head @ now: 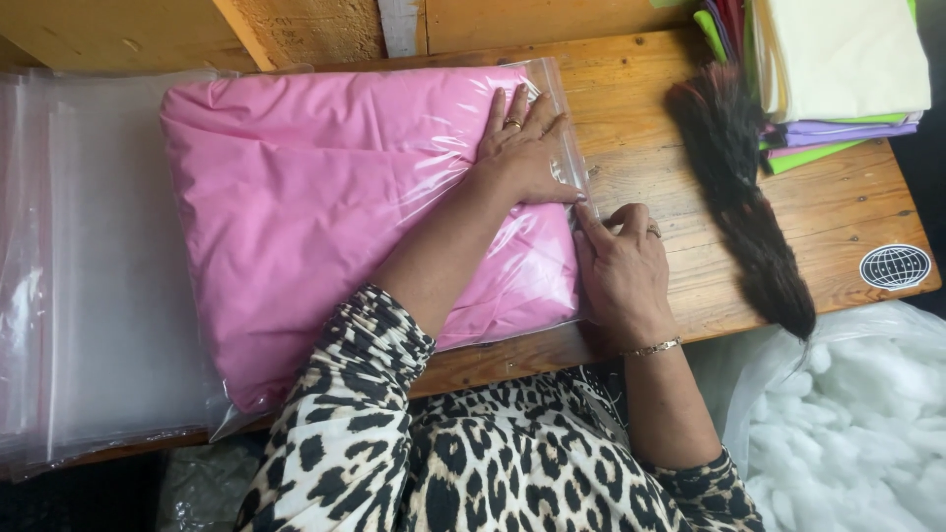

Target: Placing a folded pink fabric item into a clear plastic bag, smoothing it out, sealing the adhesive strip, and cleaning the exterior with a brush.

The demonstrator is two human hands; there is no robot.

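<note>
A: Right, head view. The left hand [522, 148] lies flat, fingers spread, on a pink cushion [335, 207] inside a clear plastic bag [564, 138], seemingly pressing it down near the bag's open edge.

B: And the right hand [623, 271]?

A: Just beside the left, at that same edge. Fingers curled, thumb and forefinger pinching the plastic lip, likely running along the seal.

B: What's around them?

A: A stack of empty clear bags [89, 266] beyond the left forearm; a dark feather duster [739, 187] and folded fabrics [838, 69] past the right hand, white stuffing [857, 433] near the right elbow.

B: Anything unclear?

A: The bag's lower corner overhangs the wooden table [670, 128]; the fabric pile is cut off; whether the seal is closed, I can't tell.
</note>
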